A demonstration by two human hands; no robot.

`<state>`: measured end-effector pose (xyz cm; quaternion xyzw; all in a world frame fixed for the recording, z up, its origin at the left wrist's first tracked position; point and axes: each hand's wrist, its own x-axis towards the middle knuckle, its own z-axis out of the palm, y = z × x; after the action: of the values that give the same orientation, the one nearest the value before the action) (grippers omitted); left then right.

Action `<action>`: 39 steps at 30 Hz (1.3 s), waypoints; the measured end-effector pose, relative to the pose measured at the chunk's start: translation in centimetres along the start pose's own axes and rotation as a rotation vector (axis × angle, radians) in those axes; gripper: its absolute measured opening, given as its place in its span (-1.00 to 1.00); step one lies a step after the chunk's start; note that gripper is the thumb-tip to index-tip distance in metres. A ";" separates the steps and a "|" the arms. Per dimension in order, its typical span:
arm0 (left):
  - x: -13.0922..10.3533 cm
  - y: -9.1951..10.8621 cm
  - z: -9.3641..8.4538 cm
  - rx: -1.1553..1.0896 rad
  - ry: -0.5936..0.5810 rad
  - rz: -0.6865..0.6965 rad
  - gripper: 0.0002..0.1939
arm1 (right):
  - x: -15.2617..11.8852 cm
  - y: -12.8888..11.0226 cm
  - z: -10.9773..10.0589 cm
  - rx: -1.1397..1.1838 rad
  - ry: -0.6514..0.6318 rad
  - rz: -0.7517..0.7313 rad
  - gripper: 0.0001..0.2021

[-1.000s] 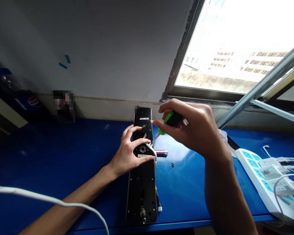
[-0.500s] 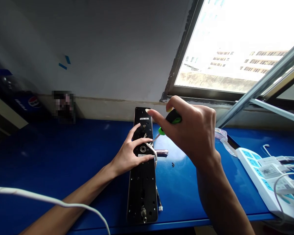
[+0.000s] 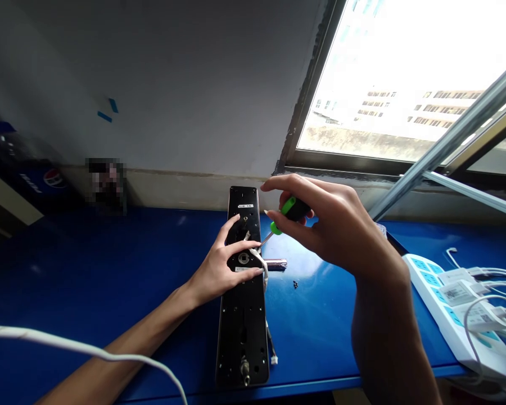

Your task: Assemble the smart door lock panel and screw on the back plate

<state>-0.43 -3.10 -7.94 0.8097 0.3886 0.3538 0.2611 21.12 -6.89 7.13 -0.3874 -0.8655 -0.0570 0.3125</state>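
A long black metal panel [image 3: 241, 320], which looks like a door lock plate, lies lengthwise in front of me. My left hand [image 3: 221, 264] rests across its middle with fingers spread. The index fingertip and thumb touch the panel's right side, near a white cable [image 3: 259, 257]. My right hand [image 3: 324, 219] holds a screwdriver [image 3: 295, 209] with a green and black handle, thumb and forefinger extended along it. Its shaft slants down left to the panel's right edge, beside my left index fingertip. The tip itself is hard to make out.
Small dark screws [image 3: 296, 284] lie right of the panel, near a dark cylinder [image 3: 277, 264]. A connector [image 3: 274, 360] hangs beside the panel. A power strip [image 3: 442, 304] with plugged chargers stands right on the blue table [image 3: 164, 247]. A white cord [image 3: 88, 350] crosses the lower left.
My right hand has turned and opened its grip somewhat around the screwdriver handle, with the wrist shifted right. My left hand stays on the panel. The view has shifted slightly.
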 end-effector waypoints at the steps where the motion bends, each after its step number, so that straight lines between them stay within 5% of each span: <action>1: 0.0 -0.1 0.0 -0.005 -0.003 -0.003 -0.51 | 0.0 -0.1 0.0 0.011 -0.004 -0.003 -0.68; 5: 0.0 -0.1 0.0 -0.012 -0.007 -0.017 -0.51 | 0.1 -0.2 0.1 0.051 -0.032 -0.050 -0.52; 11: 0.1 0.0 -0.1 0.008 -0.007 -0.029 -0.49 | 0.2 0.1 0.6 -0.004 0.031 -0.052 -0.74; 15: 0.2 0.0 -0.2 -0.003 -0.006 -0.032 -0.47 | 0.3 0.3 0.7 0.113 -0.001 -0.106 -0.54; 20: 0.4 -0.1 -0.6 0.013 -0.024 -0.015 -0.42 | 0.4 0.5 1.0 0.045 0.083 -0.073 -0.80; 24: 0.3 -0.2 -1.2 0.016 -0.059 0.001 -0.39 | 0.5 0.2 1.0 0.104 0.073 -0.083 -0.55; 29: 0.1 -0.3 -1.7 0.054 -0.078 0.005 -0.34 | 0.3 0.1 0.7 0.086 0.069 -0.082 -0.80; 33: 0.1 -0.2 -2.1 0.076 -0.089 0.009 -0.31 | 0.2 0.1 0.5 0.152 0.023 -0.113 -0.57; 39: 0.1 0.0 -2.5 0.085 -0.118 0.006 -0.29 | 0.3 0.1 0.4 0.100 0.069 -0.118 -0.81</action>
<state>-2.29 -2.70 -6.39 0.8407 0.3848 0.2895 0.2477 20.83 -6.54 7.01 -0.3175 -0.8773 -0.0452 0.3571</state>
